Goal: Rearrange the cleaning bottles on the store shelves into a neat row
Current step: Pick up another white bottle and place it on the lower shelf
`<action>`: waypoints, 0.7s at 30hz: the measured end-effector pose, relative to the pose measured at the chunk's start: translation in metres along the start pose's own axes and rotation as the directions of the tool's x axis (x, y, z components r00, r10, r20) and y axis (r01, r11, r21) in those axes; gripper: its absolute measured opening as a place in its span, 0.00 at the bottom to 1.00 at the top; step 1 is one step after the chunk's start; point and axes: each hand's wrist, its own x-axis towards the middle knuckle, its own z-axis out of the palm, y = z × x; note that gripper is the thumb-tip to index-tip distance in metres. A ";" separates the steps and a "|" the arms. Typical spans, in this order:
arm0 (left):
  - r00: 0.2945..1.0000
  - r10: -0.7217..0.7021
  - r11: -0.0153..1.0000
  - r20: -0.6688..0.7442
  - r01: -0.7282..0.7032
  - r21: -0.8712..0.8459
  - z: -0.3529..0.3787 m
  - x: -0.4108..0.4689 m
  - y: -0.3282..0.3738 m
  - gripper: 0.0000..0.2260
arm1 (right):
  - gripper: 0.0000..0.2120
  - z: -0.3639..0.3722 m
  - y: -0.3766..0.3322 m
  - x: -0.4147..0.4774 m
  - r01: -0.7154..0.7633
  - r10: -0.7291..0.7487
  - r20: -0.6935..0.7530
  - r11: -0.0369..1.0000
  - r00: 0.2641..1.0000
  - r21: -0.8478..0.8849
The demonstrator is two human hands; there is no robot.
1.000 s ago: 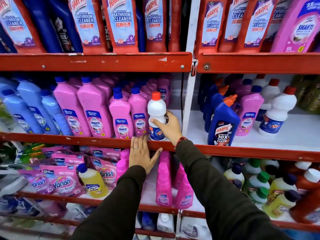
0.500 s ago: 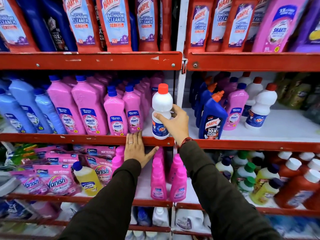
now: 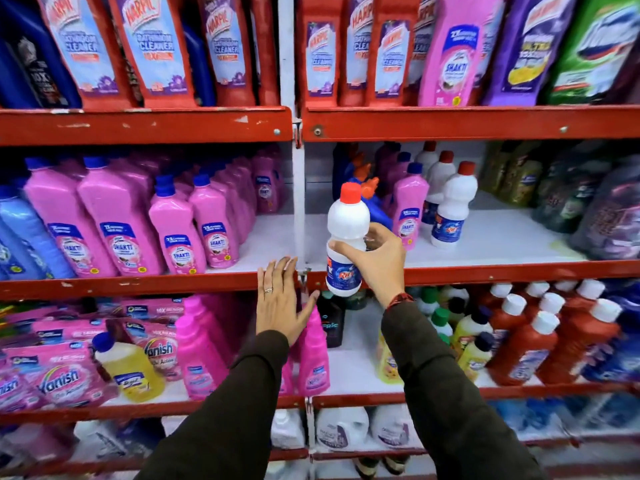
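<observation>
My right hand [image 3: 375, 261] grips a white bottle with a red cap and blue label [image 3: 347, 237], held in the air in front of the white upright post [image 3: 297, 202] between the two shelf bays. My left hand [image 3: 281, 299] lies flat, fingers spread, on the red front edge of the middle shelf [image 3: 138, 284]. Three matching white red-capped bottles [image 3: 450, 206] stand in the right bay beside a pink bottle [image 3: 408, 213] and blue orange-capped bottles [image 3: 372, 192]. Rows of pink bottles [image 3: 194, 226] fill the left bay.
Tall red and pink bottles [image 3: 349, 50] line the top shelf. Below are pink pouches [image 3: 62, 372], a yellow bottle [image 3: 130, 372], slim pink bottles [image 3: 313, 355] and red-brown bottles [image 3: 526, 344]. Bare white shelf board [image 3: 502, 240] shows to the right of the white bottles.
My right hand lifted the white bottle off the left bay's shelf and carried it rightward, past the upright post. My left hand stayed on the shelf edge; the camera shifted right.
</observation>
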 end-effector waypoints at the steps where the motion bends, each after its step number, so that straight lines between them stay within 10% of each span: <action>1: 1.000 0.022 1.000 0.001 -0.022 -0.011 0.004 0.003 0.010 0.31 | 0.25 -0.010 0.002 0.002 -0.005 0.005 -0.014 1.000 1.000 -0.001; 21: 0.994 -0.079 0.977 0.081 0.061 0.206 0.073 0.041 0.085 0.37 | 0.23 -0.188 0.040 0.114 0.034 -0.057 -0.192 0.992 0.980 -0.124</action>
